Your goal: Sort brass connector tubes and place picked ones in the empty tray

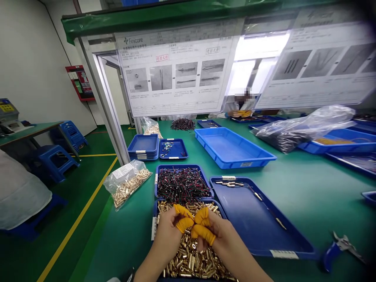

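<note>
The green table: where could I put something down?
A wide bare patch of the table lies between the large dark blue tray, the big light blue tray and the hand tool. A smaller one lies below the near bag, left of the metal tubes. The middle is crowded: piled wires, the tubes, and the left hand and right hand over them.

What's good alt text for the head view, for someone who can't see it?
The left hand and right hand, wearing yellow finger covers, meet over gold-coloured tubes in the front tray. Dark wires fill the rear tray; a wider tray lies right, with a tool beyond.
</note>
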The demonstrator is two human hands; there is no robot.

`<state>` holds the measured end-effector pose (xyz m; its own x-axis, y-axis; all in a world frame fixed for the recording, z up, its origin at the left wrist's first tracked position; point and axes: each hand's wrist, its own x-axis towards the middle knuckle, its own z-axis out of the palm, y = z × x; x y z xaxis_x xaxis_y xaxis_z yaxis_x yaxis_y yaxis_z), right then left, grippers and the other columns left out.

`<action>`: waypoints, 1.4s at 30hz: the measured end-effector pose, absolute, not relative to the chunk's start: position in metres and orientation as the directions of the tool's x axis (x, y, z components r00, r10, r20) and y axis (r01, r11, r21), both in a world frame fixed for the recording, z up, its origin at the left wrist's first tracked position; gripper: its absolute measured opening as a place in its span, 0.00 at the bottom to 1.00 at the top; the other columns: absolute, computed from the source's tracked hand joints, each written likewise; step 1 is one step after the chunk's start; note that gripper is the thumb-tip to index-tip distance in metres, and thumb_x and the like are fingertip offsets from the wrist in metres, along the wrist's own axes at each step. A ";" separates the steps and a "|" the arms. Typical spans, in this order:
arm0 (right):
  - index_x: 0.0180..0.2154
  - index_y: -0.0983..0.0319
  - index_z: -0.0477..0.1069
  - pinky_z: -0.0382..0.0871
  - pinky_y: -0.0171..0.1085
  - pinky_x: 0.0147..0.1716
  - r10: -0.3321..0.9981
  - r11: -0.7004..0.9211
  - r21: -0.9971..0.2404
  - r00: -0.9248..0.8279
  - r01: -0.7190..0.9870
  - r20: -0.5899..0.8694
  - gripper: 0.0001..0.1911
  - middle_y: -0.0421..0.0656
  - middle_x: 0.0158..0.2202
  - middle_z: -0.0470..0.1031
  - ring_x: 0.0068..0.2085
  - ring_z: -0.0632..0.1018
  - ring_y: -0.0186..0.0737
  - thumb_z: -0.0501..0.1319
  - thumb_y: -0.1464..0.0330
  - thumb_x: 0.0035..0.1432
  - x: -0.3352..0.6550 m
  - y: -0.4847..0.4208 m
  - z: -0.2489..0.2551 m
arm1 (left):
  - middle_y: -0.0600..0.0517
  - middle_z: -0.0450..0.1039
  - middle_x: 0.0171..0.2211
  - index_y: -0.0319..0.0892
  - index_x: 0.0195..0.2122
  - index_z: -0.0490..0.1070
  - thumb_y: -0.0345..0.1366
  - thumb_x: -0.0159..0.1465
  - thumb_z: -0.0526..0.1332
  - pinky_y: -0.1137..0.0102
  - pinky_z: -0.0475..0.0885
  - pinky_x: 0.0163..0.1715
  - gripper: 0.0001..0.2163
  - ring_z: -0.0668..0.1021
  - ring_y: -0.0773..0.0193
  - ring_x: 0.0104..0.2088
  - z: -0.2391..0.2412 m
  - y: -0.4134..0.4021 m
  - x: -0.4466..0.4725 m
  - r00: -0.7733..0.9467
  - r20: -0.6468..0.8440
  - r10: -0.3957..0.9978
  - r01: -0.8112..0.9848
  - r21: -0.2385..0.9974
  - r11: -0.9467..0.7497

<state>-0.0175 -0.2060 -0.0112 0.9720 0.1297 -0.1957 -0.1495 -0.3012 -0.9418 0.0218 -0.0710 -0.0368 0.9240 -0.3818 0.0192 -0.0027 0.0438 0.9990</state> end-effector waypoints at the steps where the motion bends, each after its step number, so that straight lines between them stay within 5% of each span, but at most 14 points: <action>1: 0.27 0.66 0.61 0.66 0.23 0.25 0.153 -0.244 -0.958 0.970 -0.149 -0.190 0.06 0.37 0.19 0.70 0.22 0.73 0.24 0.47 0.78 0.49 -0.018 -0.205 -0.011 | 0.53 0.65 0.25 0.37 0.27 0.65 0.41 0.53 0.62 0.74 0.63 0.31 0.11 0.68 0.67 0.29 -0.037 -0.070 0.022 0.922 0.019 -0.388 -0.001 0.999 0.046; 3: 0.28 0.66 0.60 0.66 0.24 0.23 0.186 -0.113 -0.982 0.967 -0.152 -0.171 0.02 0.37 0.18 0.69 0.21 0.72 0.25 0.50 0.73 0.51 -0.017 -0.206 -0.012 | 0.53 0.64 0.25 0.38 0.26 0.64 0.43 0.53 0.61 0.74 0.63 0.31 0.12 0.68 0.68 0.29 -0.035 -0.069 0.023 0.920 0.020 -0.391 -0.003 0.999 0.045; 7: 0.30 0.64 0.58 0.67 0.24 0.22 0.185 0.098 -0.984 0.974 -0.150 -0.130 0.15 0.36 0.20 0.69 0.21 0.72 0.25 0.57 0.59 0.51 -0.013 -0.215 -0.013 | 0.54 0.62 0.25 0.39 0.27 0.62 0.46 0.55 0.58 0.74 0.62 0.32 0.14 0.66 0.68 0.28 -0.032 -0.061 0.027 0.956 0.057 -0.287 -0.048 0.998 0.039; 17: 0.28 0.65 0.56 0.64 0.23 0.19 0.256 -0.040 -0.977 0.943 -0.210 -0.213 0.22 0.34 0.22 0.66 0.18 0.70 0.22 0.60 0.54 0.46 -0.011 -0.207 -0.022 | 0.52 0.67 0.28 0.38 0.30 0.65 0.37 0.55 0.60 0.74 0.63 0.31 0.08 0.69 0.66 0.30 -0.039 -0.068 0.021 0.901 0.030 -0.433 -0.037 0.999 -0.009; 22: 0.30 0.65 0.55 0.64 0.23 0.19 0.303 0.040 -0.972 0.930 -0.230 -0.208 0.23 0.38 0.28 0.70 0.18 0.71 0.22 0.58 0.52 0.47 -0.012 -0.204 -0.020 | 0.53 0.66 0.24 0.37 0.25 0.64 0.39 0.52 0.63 0.74 0.64 0.31 0.11 0.69 0.68 0.28 -0.033 -0.067 0.022 0.904 0.023 -0.426 0.015 0.996 0.085; 35: 0.31 0.64 0.55 0.60 0.20 0.16 0.373 0.178 -0.949 0.910 -0.260 -0.179 0.22 0.35 0.21 0.69 0.15 0.68 0.20 0.59 0.54 0.47 -0.015 -0.208 -0.018 | 0.53 0.65 0.23 0.36 0.24 0.64 0.40 0.47 0.67 0.75 0.63 0.28 0.14 0.68 0.69 0.26 -0.027 -0.068 0.018 0.908 0.024 -0.417 0.060 0.981 0.187; 42: 0.28 0.66 0.57 0.68 0.23 0.26 0.438 0.109 -0.958 0.878 -0.265 -0.194 0.20 0.40 0.22 0.73 0.23 0.73 0.24 0.63 0.58 0.45 -0.018 -0.211 -0.002 | 0.54 0.63 0.22 0.37 0.23 0.64 0.37 0.50 0.64 0.75 0.62 0.27 0.10 0.66 0.70 0.26 -0.016 -0.059 0.022 0.889 0.048 -0.455 -0.001 0.995 0.102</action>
